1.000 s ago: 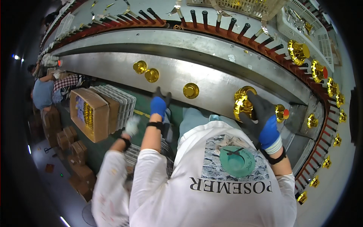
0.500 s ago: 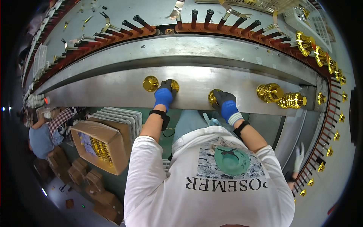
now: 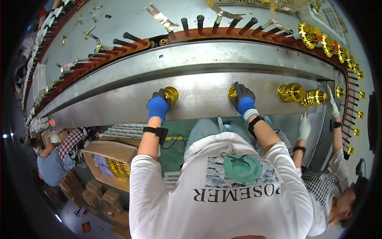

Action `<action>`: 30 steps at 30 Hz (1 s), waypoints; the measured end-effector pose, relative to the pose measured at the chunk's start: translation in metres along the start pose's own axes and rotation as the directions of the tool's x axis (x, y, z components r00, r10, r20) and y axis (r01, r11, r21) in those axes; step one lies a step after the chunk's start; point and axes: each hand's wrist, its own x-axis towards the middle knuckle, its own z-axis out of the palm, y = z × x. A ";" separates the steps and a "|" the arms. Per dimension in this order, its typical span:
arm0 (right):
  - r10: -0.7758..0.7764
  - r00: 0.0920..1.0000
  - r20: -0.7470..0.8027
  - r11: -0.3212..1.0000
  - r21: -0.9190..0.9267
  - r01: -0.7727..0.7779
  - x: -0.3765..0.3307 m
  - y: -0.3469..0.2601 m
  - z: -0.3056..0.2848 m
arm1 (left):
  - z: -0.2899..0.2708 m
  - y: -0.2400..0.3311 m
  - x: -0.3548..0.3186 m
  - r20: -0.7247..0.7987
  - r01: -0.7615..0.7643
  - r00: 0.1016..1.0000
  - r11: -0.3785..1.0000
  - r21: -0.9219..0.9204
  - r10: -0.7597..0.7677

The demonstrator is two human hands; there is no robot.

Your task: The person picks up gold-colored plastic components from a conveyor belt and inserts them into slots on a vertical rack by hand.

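Observation:
Both my hands wear blue and dark grey gloves over a long steel ledge. My left hand (image 3: 158,104) is closed on the left side of a shiny gold cup-shaped piece (image 3: 171,94); its thumb and fingers meet the rim. Farther right, my right hand (image 3: 244,98) grips a second gold piece (image 3: 231,92), which the glove mostly covers. Bare ledge (image 3: 203,95) lies between the hands. To the right of my right hand, nested gold pieces (image 3: 292,92) lie in a stack, with another gold stack (image 3: 314,97) beside them.
A co-worker's white-gloved hands (image 3: 304,127) reach in at the ledge's right end. Beyond the ledge runs a curved rail with upright dark pegs (image 3: 200,24), some carrying gold pieces (image 3: 308,35). Left of me sits an open carton (image 3: 104,148) with gold pieces.
My left hand has moved left, and one gold piece shows there where two stood apart. My right hand still grips its piece. A co-worker has come in at the right. The view has shifted.

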 end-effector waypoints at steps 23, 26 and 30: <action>-0.149 0.443 -0.884 0.987 -0.110 0.113 -0.005 0.331 -0.380 | -0.190 0.523 -0.077 -0.548 -0.886 0.372 0.463 0.031 0.749; 0.103 0.741 -0.664 0.994 0.102 -0.047 0.040 0.386 -0.416 | -0.223 0.616 -0.041 -0.565 -0.821 0.317 0.519 0.240 0.762; 0.039 0.844 -0.535 0.986 0.155 0.053 0.062 0.411 -0.401 | -0.215 0.681 -0.002 -0.333 -0.680 0.553 0.644 0.350 0.764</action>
